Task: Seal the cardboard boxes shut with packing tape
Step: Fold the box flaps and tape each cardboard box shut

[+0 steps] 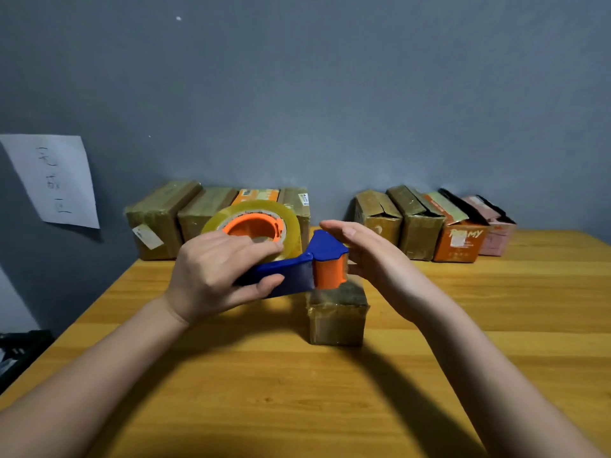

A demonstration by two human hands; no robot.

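A small cardboard box (338, 314), glossy with tape, stands on the wooden counter (264, 391). Above its top the left hand (215, 276) has its fingers wrapped around a blue tape dispenser (297, 276) carrying a clear tape roll (251, 226) on an orange hub. The right hand (373, 256), fingers loose and holding nothing, hovers beside the dispenser's orange roller. Behind the small box, against the grey wall (330, 94), sit four taped boxes (185, 223) at left and four unsealed ones (429, 223) at right; an orange box (461, 239) reads roughly "MY". A handwritten paper sheet (56, 180) hangs on the wall, illegible.
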